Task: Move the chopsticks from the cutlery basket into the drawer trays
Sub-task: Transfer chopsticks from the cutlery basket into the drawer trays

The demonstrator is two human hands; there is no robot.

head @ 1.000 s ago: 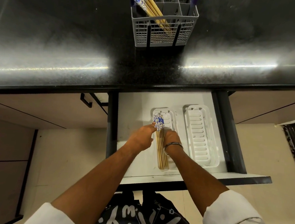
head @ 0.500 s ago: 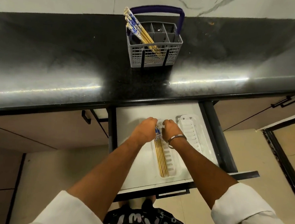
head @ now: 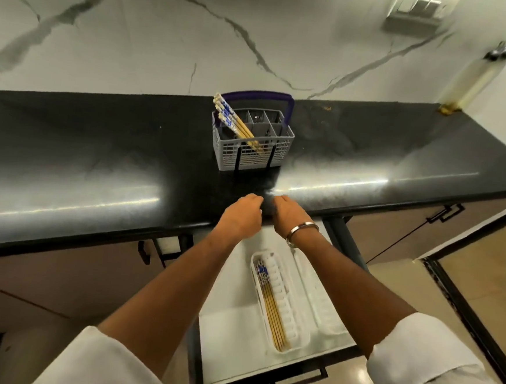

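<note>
With both hands (head: 266, 214) seemingly empty and loosely curled, we should pinch the chopsticks (head: 236, 123) near their basket (head: 254, 154) tops.

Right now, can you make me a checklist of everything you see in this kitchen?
Surface: black counter, shiny, bare apart from the basket.
Job's things: grey basket holds chopsticks leaning left; more chopsticks lie in the left tray; right tray looks empty; drawer open.
Clutter: nothing seen.
Hands: left hand and right hand empty, loosely curled, above the counter edge.
Cables: nothing seen.
Surroundings: marble wall, switch plate, cabinet doors.
</note>
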